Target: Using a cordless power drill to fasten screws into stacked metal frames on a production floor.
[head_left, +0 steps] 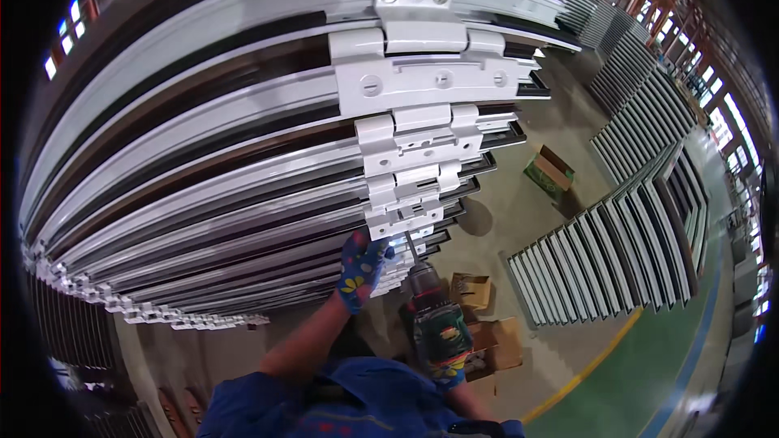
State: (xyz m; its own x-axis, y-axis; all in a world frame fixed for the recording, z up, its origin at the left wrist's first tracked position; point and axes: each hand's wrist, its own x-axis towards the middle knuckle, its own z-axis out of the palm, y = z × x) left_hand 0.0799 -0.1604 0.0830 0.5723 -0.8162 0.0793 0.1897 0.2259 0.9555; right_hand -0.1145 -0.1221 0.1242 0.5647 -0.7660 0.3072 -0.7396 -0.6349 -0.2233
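Note:
A tall stack of white and dark door or window frame profiles [243, 97] fills the left and middle, with white hinges [418, 81] on their ends. My left hand [363, 270], in a blue flowered glove, is at the edge of a lower hinge [406, 215]. Its fingers are bunched; whatever they pinch is too small to make out. A green and black cordless drill [442, 328] is gripped in my right hand [448, 371], also gloved. The drill's bit points up at the lower hinges, close to my left fingertips. Much of my right hand is hidden behind the drill.
Right of the stack, an open green and brown carton [550, 172] stands on the grey floor. Small open cardboard boxes [471, 290] sit beyond the drill. More stacked frames [608, 255] lean at the right, beside a yellow line and green walkway [600, 389].

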